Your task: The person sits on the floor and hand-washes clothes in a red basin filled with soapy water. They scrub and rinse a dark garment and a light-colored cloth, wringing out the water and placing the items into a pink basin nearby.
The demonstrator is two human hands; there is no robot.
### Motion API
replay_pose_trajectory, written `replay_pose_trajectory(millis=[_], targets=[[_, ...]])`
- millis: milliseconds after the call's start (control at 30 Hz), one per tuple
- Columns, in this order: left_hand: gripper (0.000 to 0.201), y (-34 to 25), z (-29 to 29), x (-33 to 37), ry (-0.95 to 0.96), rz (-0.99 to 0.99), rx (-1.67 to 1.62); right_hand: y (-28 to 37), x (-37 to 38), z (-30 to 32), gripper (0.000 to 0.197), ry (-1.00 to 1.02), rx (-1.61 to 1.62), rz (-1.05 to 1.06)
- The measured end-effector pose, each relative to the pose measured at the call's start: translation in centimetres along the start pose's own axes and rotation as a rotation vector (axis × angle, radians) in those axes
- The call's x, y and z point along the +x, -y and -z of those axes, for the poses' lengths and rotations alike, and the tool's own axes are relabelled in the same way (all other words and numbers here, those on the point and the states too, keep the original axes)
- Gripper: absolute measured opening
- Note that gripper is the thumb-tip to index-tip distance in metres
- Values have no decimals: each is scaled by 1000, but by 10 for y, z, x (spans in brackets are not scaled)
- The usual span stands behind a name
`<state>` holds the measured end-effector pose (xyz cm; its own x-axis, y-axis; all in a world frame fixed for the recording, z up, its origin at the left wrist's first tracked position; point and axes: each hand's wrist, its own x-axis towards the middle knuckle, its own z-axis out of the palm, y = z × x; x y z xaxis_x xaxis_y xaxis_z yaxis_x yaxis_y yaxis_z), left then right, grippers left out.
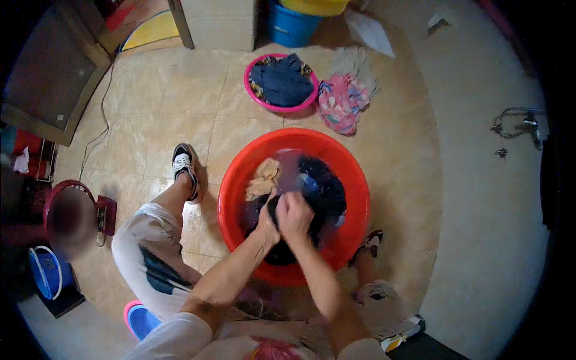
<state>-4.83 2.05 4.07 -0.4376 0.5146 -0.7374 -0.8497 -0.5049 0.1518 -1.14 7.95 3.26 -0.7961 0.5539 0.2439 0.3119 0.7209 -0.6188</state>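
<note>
A large red tub (231, 240) stands on the floor in front of me with dark, murky water and wet clothes in it. Over its middle my left hand (267, 227) and my right hand (294, 215) are close together, both closed on a bunched dark cloth (273, 207). My right hand makes a fist, slightly smeared by motion. Which kind of garment I hold cannot be made out. A tan cloth (263, 180) lies against the tub's left side. More dark clothes (327, 186) fill the right side of the water.
Beyond the tub sits a pink basin (282, 109) piled with dark clothes, beside a pink patterned cloth (343, 102) on the tiles. A blue bucket (293, 27) stands at the back. Another blue bucket (48, 273) is at far left. A faucet (528, 123) is on the right wall.
</note>
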Motion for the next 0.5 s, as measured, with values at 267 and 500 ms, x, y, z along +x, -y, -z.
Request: replay_pose_trajectory(millis=[267,500], targets=[[32,2,87,120,-332,133,180,-93,-13,-99,28,523,-200,-348],[52,-52,52,205,-95,-377,980,-235,28,-171,44,-72,158,-719]])
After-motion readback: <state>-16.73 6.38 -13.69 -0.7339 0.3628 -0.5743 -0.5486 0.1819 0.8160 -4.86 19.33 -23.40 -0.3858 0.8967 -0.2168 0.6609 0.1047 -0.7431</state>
